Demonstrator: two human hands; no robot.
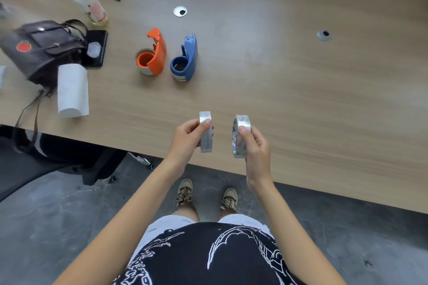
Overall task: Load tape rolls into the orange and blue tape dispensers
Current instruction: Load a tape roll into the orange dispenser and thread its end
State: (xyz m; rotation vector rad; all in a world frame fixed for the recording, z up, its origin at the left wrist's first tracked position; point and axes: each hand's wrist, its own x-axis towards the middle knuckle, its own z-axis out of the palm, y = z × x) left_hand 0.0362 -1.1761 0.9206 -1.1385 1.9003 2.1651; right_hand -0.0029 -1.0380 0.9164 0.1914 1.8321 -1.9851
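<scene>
An orange tape dispenser and a blue tape dispenser stand side by side on the wooden table, each with what looks like a pale ring around its round hub. My left hand grips one clear tape roll on edge, thumb over its rim. My right hand grips a second clear tape roll, whose printed core faces left. Both rolls hang above the table's near part, well short of the dispensers.
At the left lie a dark handbag, a white paper roll, a black phone and a red-capped bottle. Two round cable grommets are set into the table. A black chair stands at the lower left.
</scene>
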